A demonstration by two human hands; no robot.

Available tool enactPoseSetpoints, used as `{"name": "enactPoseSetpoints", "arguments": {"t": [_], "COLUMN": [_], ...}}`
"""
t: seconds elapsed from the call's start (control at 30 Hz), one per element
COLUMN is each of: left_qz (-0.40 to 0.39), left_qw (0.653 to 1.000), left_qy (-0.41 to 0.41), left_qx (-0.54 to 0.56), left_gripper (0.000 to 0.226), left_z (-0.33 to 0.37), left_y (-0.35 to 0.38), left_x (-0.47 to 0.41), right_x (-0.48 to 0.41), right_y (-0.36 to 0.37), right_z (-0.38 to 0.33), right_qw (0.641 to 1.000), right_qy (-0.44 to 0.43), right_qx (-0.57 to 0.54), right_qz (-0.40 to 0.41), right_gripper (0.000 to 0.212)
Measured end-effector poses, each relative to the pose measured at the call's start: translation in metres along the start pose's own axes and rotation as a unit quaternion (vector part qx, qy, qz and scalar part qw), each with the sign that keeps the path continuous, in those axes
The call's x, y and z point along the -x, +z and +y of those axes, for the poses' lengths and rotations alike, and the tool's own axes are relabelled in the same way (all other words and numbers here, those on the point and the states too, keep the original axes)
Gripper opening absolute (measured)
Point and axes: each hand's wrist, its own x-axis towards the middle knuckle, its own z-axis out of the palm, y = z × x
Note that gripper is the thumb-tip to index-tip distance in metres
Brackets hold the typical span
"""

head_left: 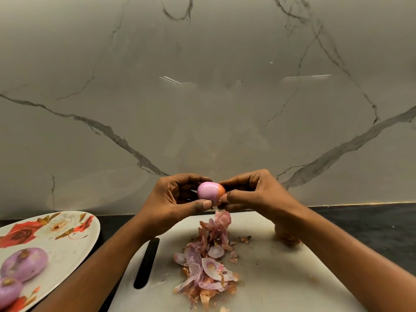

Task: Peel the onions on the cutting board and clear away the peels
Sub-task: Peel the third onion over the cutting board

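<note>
Above the white cutting board [281, 266] my left hand [173, 197] grips a small pink onion [208, 191], mostly bare, with a brown patch of skin at its right end. My right hand [252, 192] pinches that skin at the onion's right end, and a strip of peel [222, 218] hangs below it. A pile of pink and brown peels [207, 262] lies in the middle of the board. An unpeeled brown onion [284, 235] sits on the board, partly hidden behind my right forearm.
A flowered plate [67, 239] at the left holds two peeled purple onions [23, 264] [9, 291]. The board's black handle slot [146, 263] lies near my left forearm. A marble wall rises behind the dark counter [371, 224].
</note>
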Motion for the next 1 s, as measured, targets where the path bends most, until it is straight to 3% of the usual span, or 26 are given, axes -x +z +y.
{"name": "enactPoseSetpoints", "arguments": {"t": [0.4, 0.67, 0.83, 1.0], "left_qz": [-0.019, -0.009, -0.007, -0.015], "left_qw": [0.999, 1.0, 1.0, 0.997], "left_qy": [0.015, 0.006, 0.023, 0.048], "left_qx": [0.025, 0.019, 0.006, -0.053], "left_gripper": [0.052, 0.049, 0.048, 0.047], "left_z": [-0.0035, -0.0057, -0.0046, -0.0058], "left_y": [-0.0033, -0.0044, -0.0032, -0.0022], "left_x": [0.001, 0.0002, -0.0001, 0.0006], "right_x": [0.0, -0.0002, -0.001, -0.0015], "right_y": [0.0019, 0.0007, -0.0005, 0.0051], "right_z": [0.0039, 0.003, 0.0023, 0.0063], "right_qw": [0.995, 0.997, 1.0, 0.999], "right_qy": [-0.041, -0.019, -0.009, -0.001], "right_qx": [0.077, 0.078, 0.024, 0.042], "right_qz": [0.041, -0.003, -0.018, -0.005], "right_gripper": [0.027, 0.038, 0.029, 0.026]}}
